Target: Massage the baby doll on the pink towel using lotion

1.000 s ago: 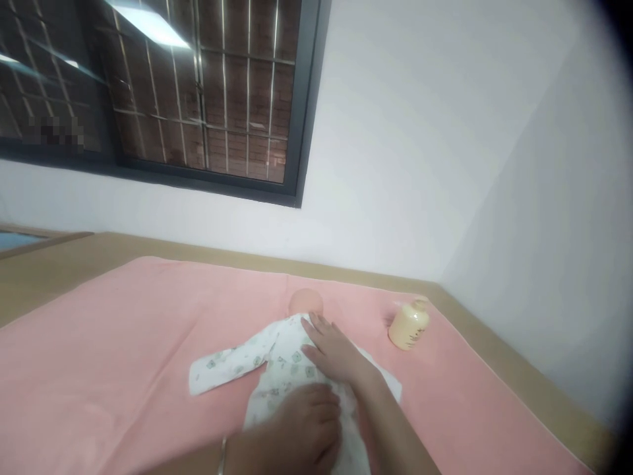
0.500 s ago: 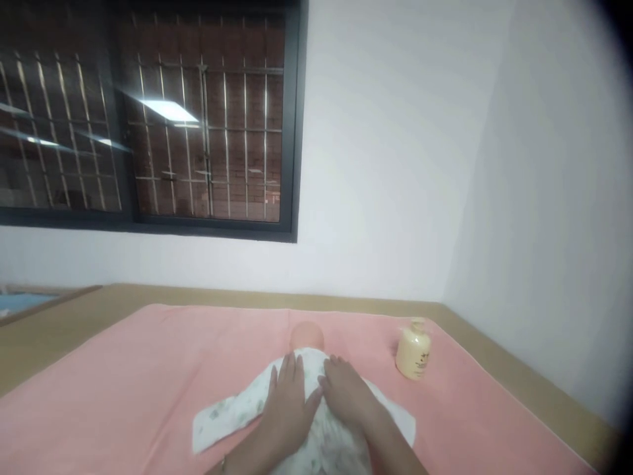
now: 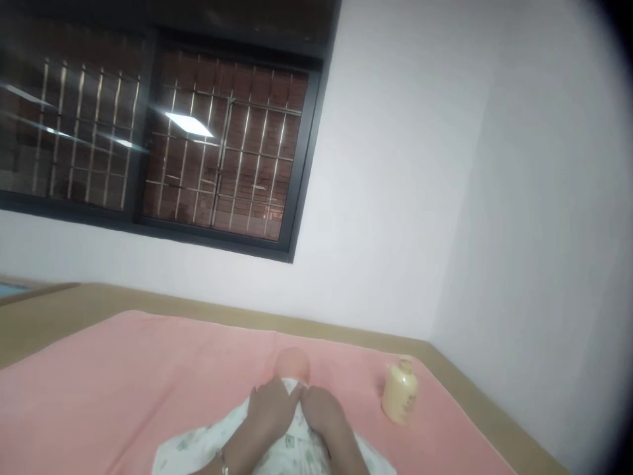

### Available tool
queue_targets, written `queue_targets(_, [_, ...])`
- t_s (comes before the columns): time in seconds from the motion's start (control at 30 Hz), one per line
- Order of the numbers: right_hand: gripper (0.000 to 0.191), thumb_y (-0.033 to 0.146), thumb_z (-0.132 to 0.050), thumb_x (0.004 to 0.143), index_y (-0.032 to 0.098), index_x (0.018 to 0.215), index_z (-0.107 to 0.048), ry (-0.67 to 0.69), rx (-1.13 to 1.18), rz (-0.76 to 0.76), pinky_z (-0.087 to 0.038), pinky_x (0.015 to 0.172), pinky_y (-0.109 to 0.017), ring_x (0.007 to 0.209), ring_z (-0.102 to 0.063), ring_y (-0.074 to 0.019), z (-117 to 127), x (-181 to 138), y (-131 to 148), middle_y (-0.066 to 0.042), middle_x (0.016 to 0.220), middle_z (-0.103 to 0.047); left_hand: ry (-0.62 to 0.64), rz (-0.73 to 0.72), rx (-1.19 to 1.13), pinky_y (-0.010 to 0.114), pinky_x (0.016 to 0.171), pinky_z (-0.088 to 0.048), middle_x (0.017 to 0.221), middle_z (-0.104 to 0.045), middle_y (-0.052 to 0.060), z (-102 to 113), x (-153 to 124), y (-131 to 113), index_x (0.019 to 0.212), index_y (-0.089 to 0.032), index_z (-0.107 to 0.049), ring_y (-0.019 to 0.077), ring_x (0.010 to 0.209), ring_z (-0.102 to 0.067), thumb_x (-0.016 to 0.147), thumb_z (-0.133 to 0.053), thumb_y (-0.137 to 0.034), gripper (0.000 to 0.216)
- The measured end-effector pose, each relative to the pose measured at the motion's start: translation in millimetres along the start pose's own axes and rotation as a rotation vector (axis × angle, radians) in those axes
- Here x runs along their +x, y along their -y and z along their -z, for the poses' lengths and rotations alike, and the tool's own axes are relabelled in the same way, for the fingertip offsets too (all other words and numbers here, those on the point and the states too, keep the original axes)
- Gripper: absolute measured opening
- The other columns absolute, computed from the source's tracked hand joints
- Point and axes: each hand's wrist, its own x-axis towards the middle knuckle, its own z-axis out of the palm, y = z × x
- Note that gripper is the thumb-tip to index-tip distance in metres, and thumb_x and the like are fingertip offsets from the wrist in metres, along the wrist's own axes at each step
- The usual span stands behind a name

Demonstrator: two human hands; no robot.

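A doll's round, skin-toned head [image 3: 293, 363] shows at the top of a white baby garment [image 3: 291, 452] with a green print, sleeves spread to both sides. Both of my hands are at the neckline, thumbs side by side. My left hand [image 3: 274, 406] is closed with fingers curled on the garment's left side of the collar. Curled in the same way, my right hand [image 3: 322, 410] pinches the collar's right side. The fingertips are partly hidden under the hands. My forearms cover much of the doll's body.
A pink cloth [image 3: 198, 369] lies under the doll on a tan padded surface [image 3: 113, 300]. To the right stands a cream-coloured bottle [image 3: 399, 394]. Behind are a white wall [image 3: 376, 198] and a dark-framed window [image 3: 301, 165] with bars beyond it.
My hands were flat on the garment's chest with fingers stretched out; they have moved up to the neckline and curled closed. The camera view has tilted.
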Motion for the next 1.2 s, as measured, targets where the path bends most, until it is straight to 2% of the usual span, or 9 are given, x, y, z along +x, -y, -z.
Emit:
queue_targets(0.13, [0.068, 0.051, -0.017, 0.095, 0.006, 0.109, -0.067, 0.014, 0.028, -0.018, -0.043, 0.091, -0.042, 0.108, -0.061, -0.0315, -2.4, 9.4, -4.1, -0.023, 0.113, -0.065, 0.028, 0.017, -0.008, 0.047, 0.093, -0.041, 0.113, -0.066, 0.022, 5.8, 2.1, 6.0, 0.115, -0.005, -0.061, 0.0368, 0.105, -0.061, 0.079, -0.021, -0.077, 0.089])
queue_targets(0.27, [0.07, 0.056, -0.016, 0.094, 0.01, 0.107, -0.067, -0.001, 0.06, -0.056, -0.044, 0.087, -0.041, 0.104, -0.062, -0.0304, -6.3, 11.3, -9.6, -0.021, 0.113, -0.065, 0.18, 0.015, -0.093, 0.042, 0.087, -0.045, 0.113, -0.068, 0.016, 17.6, 4.9, 9.6, 0.108, -0.016, -0.066, 0.0352, 0.103, -0.063, 0.072, -0.029, -0.083, 0.084])
queue_targets(0.33, [0.069, 0.058, -0.016, 0.093, 0.013, 0.103, -0.067, -0.021, 0.07, -0.066, -0.045, 0.082, -0.04, 0.1, -0.063, -0.0297, -8.5, 11.9, -12.4, -0.018, 0.109, -0.066, 0.214, 0.011, -0.134, 0.041, 0.087, -0.046, 0.113, -0.068, 0.014, 21.6, 6.8, 13.1, 0.105, -0.019, -0.068, 0.0344, 0.104, -0.062, 0.072, -0.028, -0.084, 0.083])
queue_targets(0.57, [0.064, 0.053, -0.013, 0.096, 0.019, 0.085, -0.065, -0.112, 0.065, -0.049, -0.042, 0.073, -0.031, 0.087, -0.063, -0.0229, -13.0, 9.9, -21.2, -0.012, 0.094, -0.069, 0.303, -0.032, -0.258, 0.031, 0.077, -0.049, 0.114, -0.068, 0.015, 25.9, 20.0, 34.3, 0.11, -0.014, -0.067, 0.0303, 0.101, -0.065, 0.073, -0.038, -0.079, 0.081])
queue_targets(0.7, [0.06, 0.047, -0.013, 0.097, 0.02, 0.085, -0.065, -0.144, 0.036, -0.046, -0.042, 0.071, -0.028, 0.087, -0.063, -0.021, -9.6, 4.5, -21.2, -0.01, 0.094, -0.07, 0.222, -0.028, -0.214, 0.03, 0.076, -0.049, 0.112, -0.069, 0.014, 22.6, 20.8, 37.9, 0.108, -0.015, -0.068, 0.0273, 0.099, -0.066, 0.08, -0.032, -0.074, 0.075])
queue_targets(0.87, [0.048, 0.032, -0.02, 0.097, 0.014, 0.095, -0.065, -0.198, -0.06, -0.137, -0.042, 0.076, -0.035, 0.092, -0.063, -0.0275, -4.8, -9.8, -2.5, -0.017, 0.099, -0.067, 0.08, 0.013, -0.018, 0.033, 0.07, -0.048, 0.097, -0.072, 0.016, 14.1, 13.3, 30.6, 0.092, -0.015, -0.07, 0.0257, 0.084, -0.068, 0.092, -0.022, -0.052, 0.06])
queue_targets(0.97, [0.045, 0.029, -0.024, 0.096, 0.01, 0.102, -0.065, -0.236, -0.169, -0.074, -0.04, 0.085, -0.039, 0.099, -0.06, -0.0304, -5.9, -25.3, 16.7, -0.02, 0.104, -0.065, 0.05, -0.039, 0.063, 0.034, 0.073, -0.047, 0.1, -0.07, 0.017, 9.3, 10.5, 25.6, 0.092, -0.013, -0.069, 0.025, 0.085, -0.067, 0.093, -0.026, -0.038, 0.051])
queue_targets(1.07, [0.046, 0.03, -0.027, 0.095, 0.006, 0.115, -0.06, -0.239, -0.277, 0.033, -0.036, 0.094, -0.043, 0.111, -0.053, -0.0334, -8.6, -41.0, 31.9, -0.024, 0.118, -0.059, 0.012, -0.093, 0.146, 0.037, 0.078, -0.046, 0.099, -0.069, 0.017, 5.6, 7.6, 21.2, 0.094, -0.012, -0.068, 0.0261, 0.09, -0.066, 0.094, -0.026, -0.03, 0.046])
queue_targets(1.2, [0.045, 0.03, -0.029, 0.093, 0.005, 0.119, -0.057, -0.191, -0.275, 0.113, -0.034, 0.097, -0.042, 0.114, -0.051, -0.0322, -5.8, -46.2, 33.7, -0.024, 0.124, -0.056, -0.004, -0.122, 0.211, 0.037, 0.078, -0.047, 0.096, -0.069, 0.015, 2.3, 3.7, 17.7, 0.098, -0.014, -0.067, 0.0261, 0.091, -0.065, 0.094, -0.031, -0.026, 0.038])
